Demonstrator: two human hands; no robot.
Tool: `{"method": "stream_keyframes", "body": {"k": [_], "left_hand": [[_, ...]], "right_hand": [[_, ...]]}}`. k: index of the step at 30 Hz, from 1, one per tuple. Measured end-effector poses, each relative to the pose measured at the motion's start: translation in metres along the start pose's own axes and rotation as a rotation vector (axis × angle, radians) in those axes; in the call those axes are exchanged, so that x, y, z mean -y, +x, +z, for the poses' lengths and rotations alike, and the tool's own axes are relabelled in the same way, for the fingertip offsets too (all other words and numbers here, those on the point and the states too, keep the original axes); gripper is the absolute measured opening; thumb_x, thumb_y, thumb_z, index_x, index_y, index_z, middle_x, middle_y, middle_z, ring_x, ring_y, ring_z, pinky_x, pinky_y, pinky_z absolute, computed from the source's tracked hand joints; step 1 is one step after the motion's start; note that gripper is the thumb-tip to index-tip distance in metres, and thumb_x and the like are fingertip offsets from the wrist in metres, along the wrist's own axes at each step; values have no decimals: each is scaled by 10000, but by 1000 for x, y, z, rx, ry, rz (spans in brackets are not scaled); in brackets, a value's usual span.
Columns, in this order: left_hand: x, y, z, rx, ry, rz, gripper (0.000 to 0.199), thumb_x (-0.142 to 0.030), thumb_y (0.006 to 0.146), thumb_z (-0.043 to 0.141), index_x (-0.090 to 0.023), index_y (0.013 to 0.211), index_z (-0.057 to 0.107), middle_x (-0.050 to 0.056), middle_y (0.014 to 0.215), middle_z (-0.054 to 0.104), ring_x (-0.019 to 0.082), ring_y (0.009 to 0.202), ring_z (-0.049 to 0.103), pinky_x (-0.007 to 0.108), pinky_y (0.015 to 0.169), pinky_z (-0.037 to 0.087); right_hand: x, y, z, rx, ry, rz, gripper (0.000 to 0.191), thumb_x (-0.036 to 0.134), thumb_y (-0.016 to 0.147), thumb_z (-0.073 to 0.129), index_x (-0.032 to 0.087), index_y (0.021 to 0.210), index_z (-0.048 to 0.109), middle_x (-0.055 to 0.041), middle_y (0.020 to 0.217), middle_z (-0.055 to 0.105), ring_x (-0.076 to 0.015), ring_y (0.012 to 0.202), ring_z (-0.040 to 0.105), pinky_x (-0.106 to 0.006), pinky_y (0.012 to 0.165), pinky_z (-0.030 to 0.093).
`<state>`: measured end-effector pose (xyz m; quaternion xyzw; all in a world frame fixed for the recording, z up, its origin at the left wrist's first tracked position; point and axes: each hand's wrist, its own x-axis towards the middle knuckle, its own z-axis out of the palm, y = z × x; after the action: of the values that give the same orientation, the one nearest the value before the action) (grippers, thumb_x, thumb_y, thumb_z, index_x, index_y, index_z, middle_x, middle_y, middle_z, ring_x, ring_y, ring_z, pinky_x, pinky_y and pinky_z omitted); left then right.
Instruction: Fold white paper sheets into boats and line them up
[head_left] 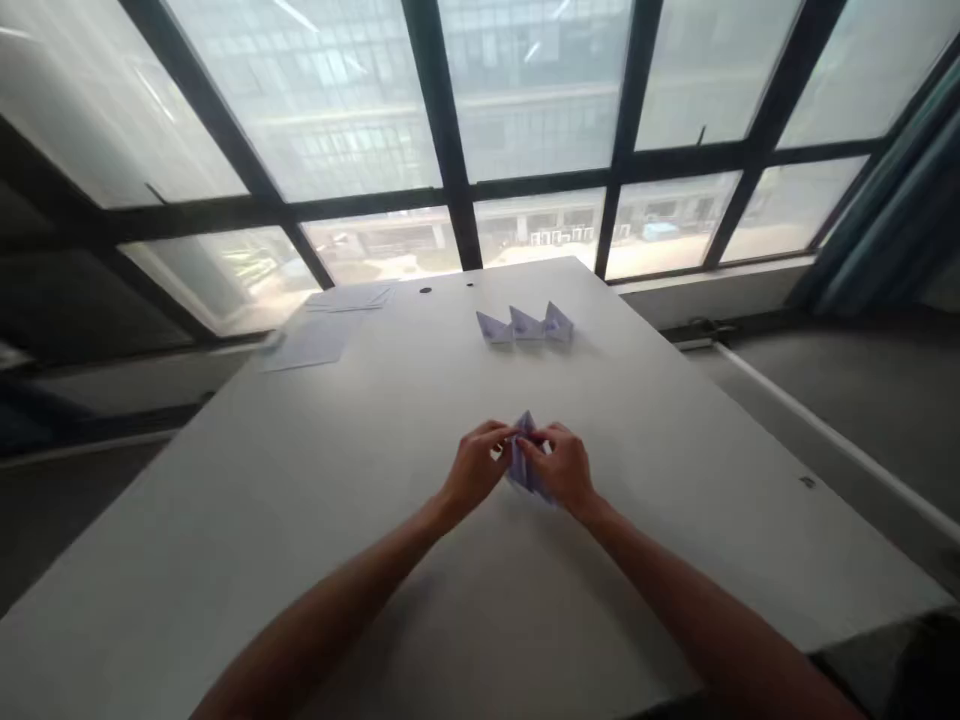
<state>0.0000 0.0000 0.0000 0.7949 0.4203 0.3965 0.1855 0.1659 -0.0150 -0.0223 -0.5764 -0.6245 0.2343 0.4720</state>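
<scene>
Paper, pale violet and folded, is held in both hands just below and right of the middle of the frame, its pointed tip rising above the fingers and its lower part showing beneath them. The left hand comes in from the lower left, and its grip pinches the paper's left side near the top, thumb and forefinger bent into a small loop. The right hand comes in from the lower right; its grip pinches the same piece from the other side, the fingertips close to those of the left. Whether the paper's bottom edge touches the desk cannot be told.

Farther up the frame, right of centre, three folded paper boats stand in a row on the white desk, side by side, with pointed ends up. Toward the upper left of the desk lie flat sheets, some overlapping, near the far edge. Right of them, by that edge, are a dark round spot and a smaller one; a small dark mark sits near the desk's right edge. Dark-framed windows span the top of the frame, a blue curtain hangs at upper right, and a white pipe runs along the right.
</scene>
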Motion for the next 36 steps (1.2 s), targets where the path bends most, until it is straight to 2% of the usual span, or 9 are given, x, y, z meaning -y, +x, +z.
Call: {"method": "stream_keyframes", "body": {"k": [4, 9, 12, 14, 21, 24, 27, 32, 36], "left_hand": [[-7, 0, 7, -9, -33, -18, 326, -32, 794, 597, -199, 1038, 736, 46, 973, 709, 109, 704, 629, 253, 717, 547], [5, 0, 11, -34, -164, -190, 187, -158, 787, 683, -189, 971, 696, 33, 893, 691, 134, 728, 637, 259, 689, 544], [14, 3, 10, -34, -399, -340, 371, -235, 763, 724, -187, 1115, 617, 19, 841, 682, 144, 713, 647, 249, 635, 534], [18, 5, 9, -15, -519, -417, 425, -274, 752, 731, -161, 1143, 608, 20, 787, 680, 150, 677, 646, 247, 603, 520], [21, 9, 5, -190, -509, -473, 209, -276, 718, 724, -126, 863, 730, 45, 749, 717, 161, 651, 644, 246, 574, 490], [20, 8, 6, -250, -380, -421, 212, -332, 750, 730, -147, 851, 755, 59, 789, 745, 178, 704, 672, 274, 653, 525], [17, 7, 6, -306, -302, -385, 248, -393, 776, 731, -161, 858, 762, 60, 798, 749, 183, 729, 682, 281, 687, 537], [20, 7, 8, -357, -360, -409, 286, -427, 745, 765, -152, 824, 753, 59, 772, 735, 172, 702, 658, 272, 666, 516], [28, 8, 11, -398, -574, -533, 337, -436, 677, 809, -138, 815, 733, 29, 699, 683, 119, 591, 570, 227, 547, 422]], "right_hand": [[-9, 8, -5, -50, 135, 35, 202, 342, 804, 619, 180, 745, 725, -19, 710, 635, -136, 623, 502, -263, 601, 375], [-17, 20, -21, 61, 743, 308, 136, 303, 727, 591, 203, 644, 549, 42, 578, 496, -121, 555, 444, -241, 536, 364], [-24, 29, -33, 122, 1099, 503, 120, 295, 679, 579, 214, 661, 491, 45, 610, 494, -119, 576, 467, -228, 540, 397], [-30, 33, -39, 89, 1171, 557, 121, 288, 665, 582, 214, 674, 486, 40, 629, 505, -118, 586, 482, -219, 532, 409], [-39, 35, -36, -51, 979, 599, 154, 344, 746, 598, 214, 758, 516, -21, 781, 635, -152, 667, 601, -235, 550, 490], [-33, 27, -32, 120, 914, 587, 324, 458, 791, 652, 238, 1016, 575, -63, 1038, 688, -182, 792, 673, -283, 636, 552], [-26, 18, -28, 264, 804, 577, 529, 435, 731, 763, 226, 1184, 584, -71, 1044, 709, -189, 812, 686, -287, 657, 561], [-27, 12, -25, 317, 631, 430, 399, 432, 682, 800, 151, 955, 723, -61, 898, 729, -174, 710, 659, -273, 622, 534], [-29, 13, -25, 360, 515, 272, 372, 430, 663, 804, 154, 906, 749, -51, 871, 728, -187, 739, 657, -286, 651, 527]]}}
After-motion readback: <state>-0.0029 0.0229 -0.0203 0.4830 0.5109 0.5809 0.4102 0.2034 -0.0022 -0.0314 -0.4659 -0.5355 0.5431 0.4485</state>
